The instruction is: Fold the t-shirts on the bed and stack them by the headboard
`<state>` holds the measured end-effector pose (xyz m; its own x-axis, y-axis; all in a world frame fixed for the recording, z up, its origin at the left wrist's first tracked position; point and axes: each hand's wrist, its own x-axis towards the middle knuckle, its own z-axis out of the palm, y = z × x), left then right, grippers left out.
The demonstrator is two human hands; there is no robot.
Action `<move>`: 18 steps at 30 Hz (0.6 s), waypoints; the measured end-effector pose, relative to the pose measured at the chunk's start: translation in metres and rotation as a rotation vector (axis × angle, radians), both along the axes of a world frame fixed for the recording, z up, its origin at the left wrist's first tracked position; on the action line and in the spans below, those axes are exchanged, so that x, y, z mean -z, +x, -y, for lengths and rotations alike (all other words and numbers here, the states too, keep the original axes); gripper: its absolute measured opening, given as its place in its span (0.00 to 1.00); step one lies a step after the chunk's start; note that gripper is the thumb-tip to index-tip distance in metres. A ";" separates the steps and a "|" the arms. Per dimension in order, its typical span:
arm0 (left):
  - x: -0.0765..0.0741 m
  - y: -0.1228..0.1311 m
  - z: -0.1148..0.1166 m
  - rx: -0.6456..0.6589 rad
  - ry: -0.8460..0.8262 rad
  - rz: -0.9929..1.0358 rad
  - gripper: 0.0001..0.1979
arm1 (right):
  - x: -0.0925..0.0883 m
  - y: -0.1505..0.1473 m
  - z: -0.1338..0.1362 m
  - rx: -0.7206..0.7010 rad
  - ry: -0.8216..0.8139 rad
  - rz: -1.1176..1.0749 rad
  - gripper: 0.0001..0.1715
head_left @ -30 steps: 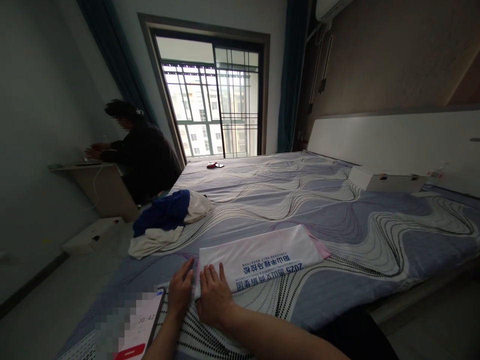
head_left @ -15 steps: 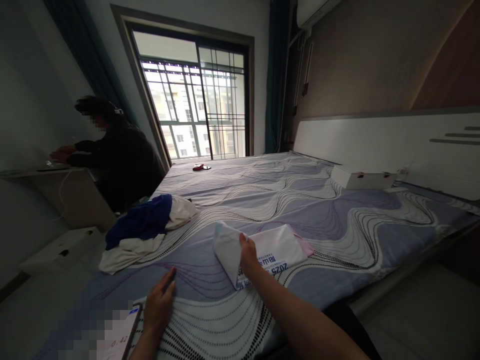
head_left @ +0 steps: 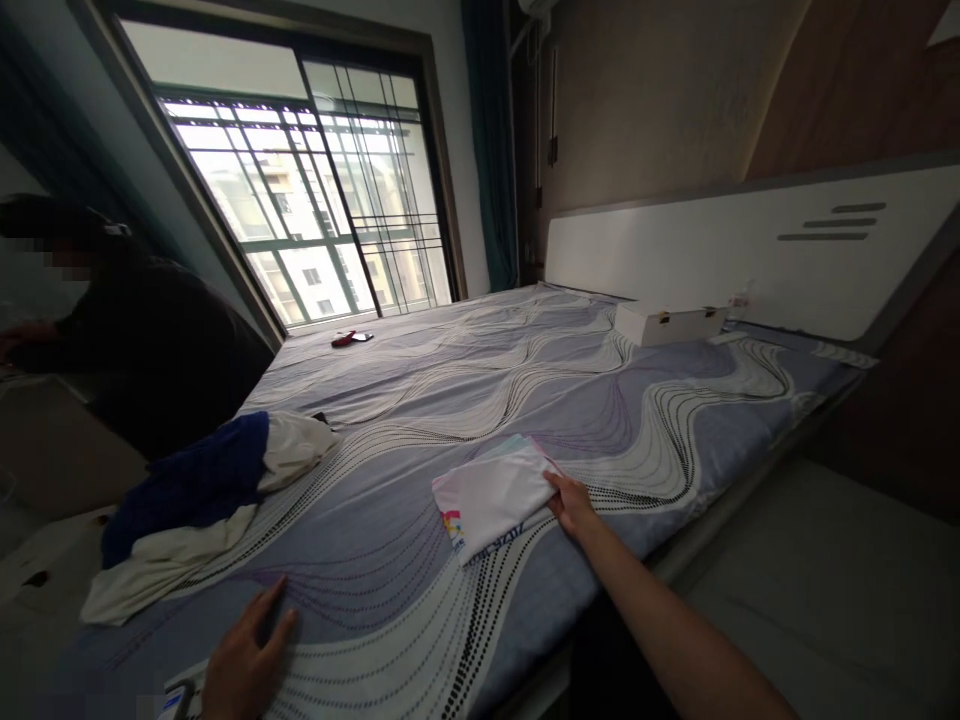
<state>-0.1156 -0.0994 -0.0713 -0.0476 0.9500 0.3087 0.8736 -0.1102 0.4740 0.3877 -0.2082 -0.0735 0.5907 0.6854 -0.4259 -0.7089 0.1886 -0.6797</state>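
Observation:
A folded white garment [head_left: 495, 492] with coloured print lies on the bed [head_left: 525, 400], near its right edge. My right hand [head_left: 571, 503] rests on the garment's right end, fingers pinching its corner. My left hand [head_left: 244, 660] lies flat on the patterned sheet at the bottom left, fingers spread, holding nothing. A phone [head_left: 176, 702] peeks in beside that hand at the bottom edge.
A heap of blue and cream clothes [head_left: 195, 495] sits on the bed's left side. A white box [head_left: 667, 322] lies by the headboard [head_left: 735, 250]. A small red and dark object [head_left: 351, 339] lies near the window. A person in dark clothes [head_left: 142, 340] sits at far left.
My right hand folded the long garment over onto itself, making a smaller bundle further right. My left hand slid off the garment and down the sheet. The view swung right.

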 end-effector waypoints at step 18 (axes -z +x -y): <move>-0.003 0.246 0.096 0.413 0.028 -0.110 0.26 | 0.004 0.003 -0.001 -0.071 0.019 0.026 0.14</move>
<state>0.1308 -0.1958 -0.0685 0.3692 0.8738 0.3165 0.7987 -0.4724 0.3727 0.3904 -0.2071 -0.0779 0.5513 0.7338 -0.3970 -0.7028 0.1520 -0.6949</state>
